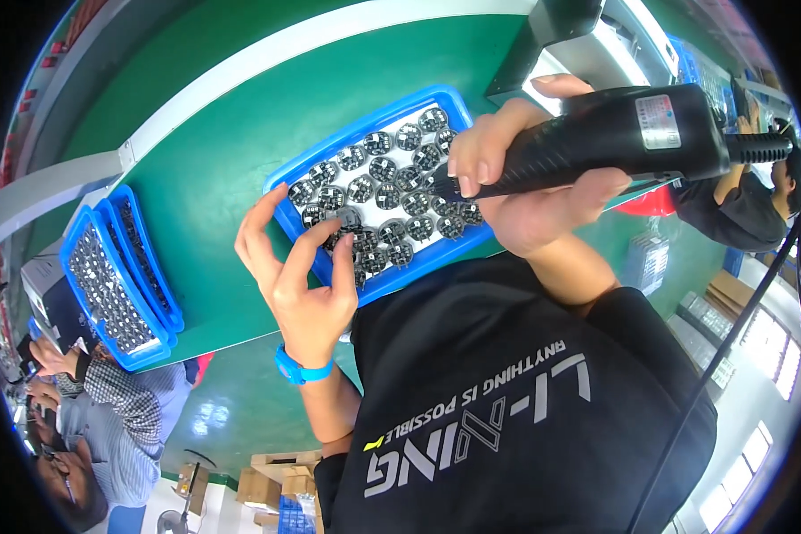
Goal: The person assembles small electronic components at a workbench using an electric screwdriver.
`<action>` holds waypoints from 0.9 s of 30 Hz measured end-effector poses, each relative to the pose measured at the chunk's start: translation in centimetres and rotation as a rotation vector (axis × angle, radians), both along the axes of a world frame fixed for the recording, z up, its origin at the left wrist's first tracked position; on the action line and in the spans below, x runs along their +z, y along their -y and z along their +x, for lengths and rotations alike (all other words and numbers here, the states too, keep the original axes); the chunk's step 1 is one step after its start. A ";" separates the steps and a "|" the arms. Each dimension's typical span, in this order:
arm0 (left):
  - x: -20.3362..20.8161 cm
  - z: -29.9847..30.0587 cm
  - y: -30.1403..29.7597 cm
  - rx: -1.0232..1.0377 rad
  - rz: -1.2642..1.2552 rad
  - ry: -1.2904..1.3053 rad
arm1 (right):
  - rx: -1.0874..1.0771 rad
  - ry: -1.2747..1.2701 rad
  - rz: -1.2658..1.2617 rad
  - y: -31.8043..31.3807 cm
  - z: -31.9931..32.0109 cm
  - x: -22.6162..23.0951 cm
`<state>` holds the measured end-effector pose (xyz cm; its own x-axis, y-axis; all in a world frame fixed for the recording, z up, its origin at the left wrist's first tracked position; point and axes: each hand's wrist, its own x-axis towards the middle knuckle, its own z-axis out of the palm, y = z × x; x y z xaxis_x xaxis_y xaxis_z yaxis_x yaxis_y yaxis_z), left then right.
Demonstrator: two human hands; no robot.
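My right hand [543, 169] is wrapped round a corded black handheld tool [596, 133], shaped like an electric screwdriver. Its narrow front end points down at the round parts in a blue tray [365, 145]. Several small round black circuit-board parts [385, 196] lie in that tray on a white base. Over the tray's left side, my left hand [303, 267] has thumb and index finger close together at a greyish round part [350, 216], which the fingertips partly hide. Another finger of this hand reaches up to the tray's left rim.
Two more blue trays [116, 285] of small parts stand at the left on the green table [222, 133]. A co-worker [116, 418] sits at the lower left, another [748, 205] at the far right. A black machine [543, 44] stands behind my right hand. A dark cable [730, 338] hangs at the right.
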<state>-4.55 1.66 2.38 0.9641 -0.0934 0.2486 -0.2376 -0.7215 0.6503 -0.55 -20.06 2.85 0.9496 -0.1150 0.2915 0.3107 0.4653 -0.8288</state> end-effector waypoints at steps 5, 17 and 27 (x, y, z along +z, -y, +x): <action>0.1 0.4 -0.1 -0.082 0.063 -0.034 | -0.049 -0.015 -0.037 1.4 -0.5 -0.3; 0.8 1.3 0.3 -0.177 0.118 -0.093 | -0.083 -0.055 -0.027 1.8 -0.8 -0.4; 0.4 2.2 -0.9 -0.171 0.013 0.015 | -0.087 -0.073 -0.037 2.3 -1.0 -0.5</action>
